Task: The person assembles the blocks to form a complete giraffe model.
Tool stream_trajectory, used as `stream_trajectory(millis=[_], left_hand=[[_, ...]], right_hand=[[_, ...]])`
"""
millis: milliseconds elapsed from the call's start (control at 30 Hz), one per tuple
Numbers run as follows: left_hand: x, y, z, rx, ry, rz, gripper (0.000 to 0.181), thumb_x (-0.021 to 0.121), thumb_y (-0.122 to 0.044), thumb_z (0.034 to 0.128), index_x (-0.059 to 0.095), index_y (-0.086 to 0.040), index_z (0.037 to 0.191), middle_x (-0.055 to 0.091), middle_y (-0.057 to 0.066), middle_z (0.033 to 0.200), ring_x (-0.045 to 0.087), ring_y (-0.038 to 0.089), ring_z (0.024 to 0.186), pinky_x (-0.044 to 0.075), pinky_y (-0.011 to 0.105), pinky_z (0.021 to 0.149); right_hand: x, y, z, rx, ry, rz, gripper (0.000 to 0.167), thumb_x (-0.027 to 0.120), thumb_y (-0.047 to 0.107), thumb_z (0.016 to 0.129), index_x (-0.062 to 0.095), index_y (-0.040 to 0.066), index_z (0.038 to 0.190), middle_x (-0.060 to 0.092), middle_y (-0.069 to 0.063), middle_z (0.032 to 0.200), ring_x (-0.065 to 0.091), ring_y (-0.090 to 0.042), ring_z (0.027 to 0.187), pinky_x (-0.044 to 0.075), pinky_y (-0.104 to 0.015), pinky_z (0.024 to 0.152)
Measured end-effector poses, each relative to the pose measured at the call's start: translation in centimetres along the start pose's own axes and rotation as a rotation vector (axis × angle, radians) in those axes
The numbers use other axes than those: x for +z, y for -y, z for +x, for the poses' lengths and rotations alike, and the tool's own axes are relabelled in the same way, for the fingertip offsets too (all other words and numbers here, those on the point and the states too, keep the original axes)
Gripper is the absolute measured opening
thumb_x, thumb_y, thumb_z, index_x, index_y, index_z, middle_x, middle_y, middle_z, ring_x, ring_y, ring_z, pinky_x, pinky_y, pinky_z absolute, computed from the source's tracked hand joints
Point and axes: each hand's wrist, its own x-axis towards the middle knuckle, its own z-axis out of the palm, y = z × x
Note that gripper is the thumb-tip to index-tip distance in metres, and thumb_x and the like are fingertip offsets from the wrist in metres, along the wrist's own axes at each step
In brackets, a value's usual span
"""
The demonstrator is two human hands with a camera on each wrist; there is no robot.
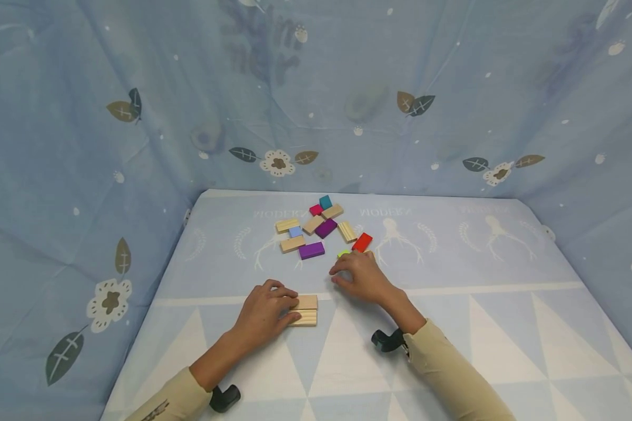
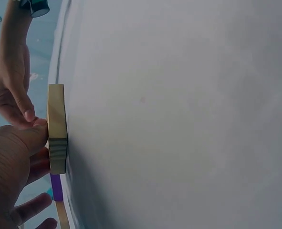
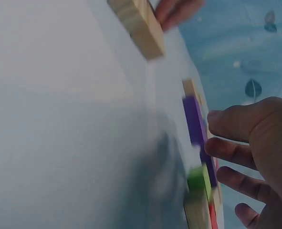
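hands of a person above a patterned tablecloth (image 1: 347, 362). two plain wooden blocks (image 1: 308, 302) lie flat at the left hand (image 1: 263, 310), side by side, long axes running left to right, ends pointing toward the right. the left hand's thumb and fingertips rest on them, the fingers relaxed and spread. the right hand (image 1: 363, 276) is open — fingers gently bent, thumb apart, nothing held — beside a lime-green block (image 1: 343, 254) that it partly hides. beyond, loose blocks lie at mixed angles: a purple block (image 1: 312, 251) nearly left to right, a red block (image 1: 362, 242) slanting away to the right. on the cloth's far part, the printed word "modern" (image 1: 385, 211) reads upside down, repeated — the rightmost print too faint to read.
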Motion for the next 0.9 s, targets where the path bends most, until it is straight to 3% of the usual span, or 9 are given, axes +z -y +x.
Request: stream_trajectory(millis=[200, 333, 700, 900], left_hand=[[0.1, 0.0, 0.0, 0.007, -0.019, -0.009, 0.021, 0.083, -0.034, 0.0791, 0.079, -0.019, 0.094, 0.072, -0.006, 0.104, 0.058, 0.02, 0.102, 0.048, 0.037, 0.077], [0.2, 0.1, 0.0, 0.015, -0.03, -0.013, 0.021, 0.084, -0.034, 0.0782, 0.079, -0.02, 0.093, 0.071, -0.006, 0.104, 0.058, 0.02, 0.101, 0.048, 0.037, 0.077], [0.4, 0.4, 0.1, 0.027, -0.034, -0.01, 0.023, 0.085, -0.036, 0.0767, 0.079, -0.019, 0.091, 0.071, -0.006, 0.101, 0.058, 0.02, 0.101, 0.049, 0.038, 0.08], [0.4, 0.4, 0.0, 0.022, -0.036, -0.012, 0.022, 0.085, -0.037, 0.0765, 0.08, -0.02, 0.09, 0.071, -0.007, 0.1, 0.058, 0.02, 0.101, 0.05, 0.038, 0.08]], right_hand=[[-1.6, -3.4, -0.7, 0.091, -0.013, -0.111, 0.017, 0.078, 0.018, 0.084, 0.078, 0.018, 0.1, 0.07, 0.001, 0.107, 0.055, -0.023, 0.102, 0.034, -0.046, 0.081], [-2.4, -4.8, -1.4, 0.093, 0.009, -0.154, 0.023, 0.08, 0.015, 0.08, 0.078, 0.018, 0.103, 0.069, 0.0, 0.115, 0.053, -0.025, 0.105, 0.033, -0.047, 0.08], [-2.5, -5.6, -1.4, 0.037, 0.012, -0.209, 0.032, 0.082, 0.009, 0.078, 0.076, 0.014, 0.109, 0.067, -0.002, 0.121, 0.051, -0.025, 0.104, 0.031, -0.042, 0.075], [-1.9, -5.9, -1.2, 0.004, -0.029, -0.26, 0.032, 0.085, 0.012, 0.077, 0.078, 0.017, 0.107, 0.069, 0.002, 0.116, 0.047, -0.023, 0.104, 0.027, -0.048, 0.079]])
